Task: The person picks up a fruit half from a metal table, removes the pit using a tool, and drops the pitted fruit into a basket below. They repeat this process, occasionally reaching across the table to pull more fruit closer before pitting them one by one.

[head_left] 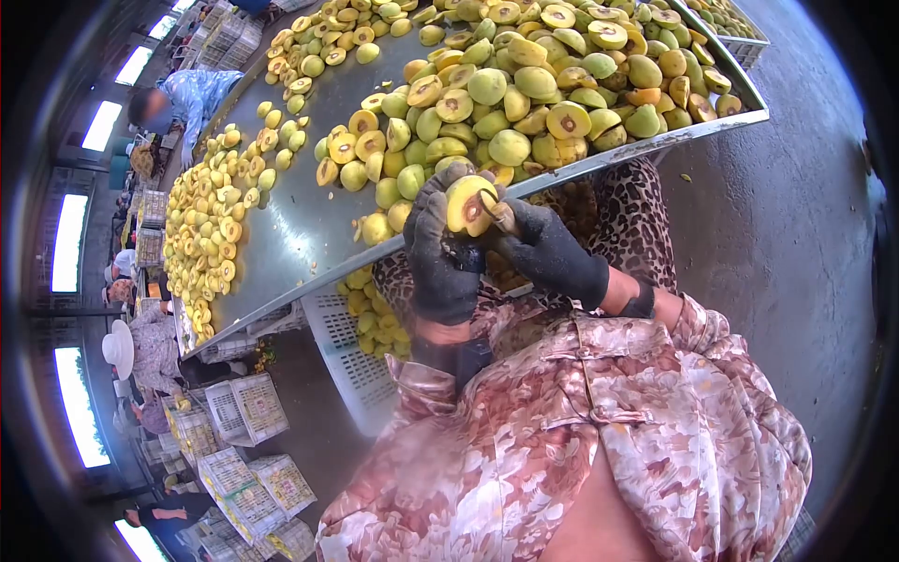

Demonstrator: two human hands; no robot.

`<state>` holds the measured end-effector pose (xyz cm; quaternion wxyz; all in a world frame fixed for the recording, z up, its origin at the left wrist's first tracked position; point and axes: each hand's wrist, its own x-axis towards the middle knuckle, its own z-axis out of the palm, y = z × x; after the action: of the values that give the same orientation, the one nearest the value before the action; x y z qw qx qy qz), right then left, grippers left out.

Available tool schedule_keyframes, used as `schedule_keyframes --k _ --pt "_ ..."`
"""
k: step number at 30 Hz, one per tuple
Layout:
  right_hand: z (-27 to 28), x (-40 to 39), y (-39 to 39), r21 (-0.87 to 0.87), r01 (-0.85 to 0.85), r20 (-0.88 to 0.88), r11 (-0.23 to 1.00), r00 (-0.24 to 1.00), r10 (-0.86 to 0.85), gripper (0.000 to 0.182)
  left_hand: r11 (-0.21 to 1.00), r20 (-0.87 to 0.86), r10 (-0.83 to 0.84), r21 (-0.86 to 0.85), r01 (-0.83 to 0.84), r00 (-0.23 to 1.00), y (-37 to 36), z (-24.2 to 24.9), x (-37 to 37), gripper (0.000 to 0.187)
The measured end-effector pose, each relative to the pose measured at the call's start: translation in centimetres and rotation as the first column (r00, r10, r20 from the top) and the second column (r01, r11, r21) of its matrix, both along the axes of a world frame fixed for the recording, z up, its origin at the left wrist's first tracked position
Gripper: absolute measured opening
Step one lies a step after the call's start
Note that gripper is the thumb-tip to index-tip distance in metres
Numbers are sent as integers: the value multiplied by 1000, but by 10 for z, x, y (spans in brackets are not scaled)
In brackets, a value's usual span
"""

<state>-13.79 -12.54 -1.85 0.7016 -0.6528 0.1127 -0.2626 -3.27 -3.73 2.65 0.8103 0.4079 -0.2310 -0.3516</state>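
My left hand (440, 267), in a dark, worn glove, is closed around a halved yellow peach (459, 205), its cut face with a reddish-brown centre turned up. My right hand (552, 251), also in a dark glove, grips a small pitting tool (502, 217). The tool's thin curved end touches the cut face near the centre; its handle is mostly hidden by the fingers. Both hands are just in front of the near edge of a metal table (318, 211). A large heap of halved peaches (510, 147) lies on it, just beyond my hands.
A white perforated crate (348, 351) with yellow fruit stands below the table edge, left of my legs. More peach halves (211, 234) are spread on the table's left part. A person in a blue top (197, 98) is at the far side. Stacked crates (245, 487) fill the lower left.
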Motion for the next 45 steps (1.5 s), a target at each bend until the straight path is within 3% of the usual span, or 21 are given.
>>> schedule_keyframes --k 3,6,12,13,14,15,16,18,20,22,24,26,27,30,32,33,35,36,38,41,45 --pt "-2 0 -1 -5 -52 -75 999 996 51 29 1000 25 -1 1 1 1000 2 -1 3 40" --pt "6 1 5 -9 -2 -18 1000 1000 2 23 991 356 113 28 -132 928 0 -5 6 40" --pt "14 9 12 84 -35 32 996 999 32 21 997 191 42 -69 -29 981 8 13 10 35" --pt "11 10 12 90 -40 53 995 998 36 20 983 567 183 -79 -168 803 12 7 17 36" --pt "9 11 14 129 -74 45 989 997 68 19 946 835 278 -153 -285 475 16 -1 24 36" --pt "7 12 18 153 -95 33 984 995 91 19 922 871 295 -151 -355 394 17 -7 25 36" --pt "5 12 16 153 -93 15 984 996 92 19 908 833 301 -102 -407 464 19 -4 19 37" --pt "-15 31 15 -375 82 14 923 996 -83 24 898 666 344 -27 -440 662 10 2 6 38" --pt "-6 28 15 -229 22 150 973 989 13 25 912 433 363 17 -410 825 6 11 -8 40" --pt "-13 50 36 121 -7 168 993 986 -14 23 935 245 336 32 -354 909 5 18 -12 42" --pt "47 17 16 561 -331 253 759 941 224 22 968 11 248 26 -248 969 8 23 -9 42" --pt "22 26 16 234 -230 219 944 959 180 23 963 -128 270 60 -264 954 3 33 -15 43" --pt "10 30 19 222 -233 257 947 951 174 25 957 -198 287 87 -275 937 2 37 -18 43" --pt "21 37 21 471 -396 468 789 870 157 30 977 -77 211 45 -208 974 4 33 -11 44" --pt "24 31 18 461 -363 390 810 902 182 35 964 -58 259 77 -255 964 3 34 -10 45" --pt "22 22 16 308 -287 231 907 948 221 37 955 87 276 92 -284 957 0 27 -8 45" --pt "23 23 11 353 -283 159 892 957 241 35 885 555 324 108 -453 766 6 2 14 43" --pt "17 24 15 598 -341 280 725 937 209 29 877 608 318 102 -469 727 6 -2 16 43" --pt "5 17 17 -55 -69 104 996 992 74 23 955 303 250 82 -286 920 1 8 10 42" --pt "1 13 9 -212 -24 93 977 995 45 23 963 44 262 60 -264 964 -7 9 3 40" --pt "-21 20 -5 -243 51 59 969 998 -38 16 960 135 256 80 -269 957 -20 6 -2 40"
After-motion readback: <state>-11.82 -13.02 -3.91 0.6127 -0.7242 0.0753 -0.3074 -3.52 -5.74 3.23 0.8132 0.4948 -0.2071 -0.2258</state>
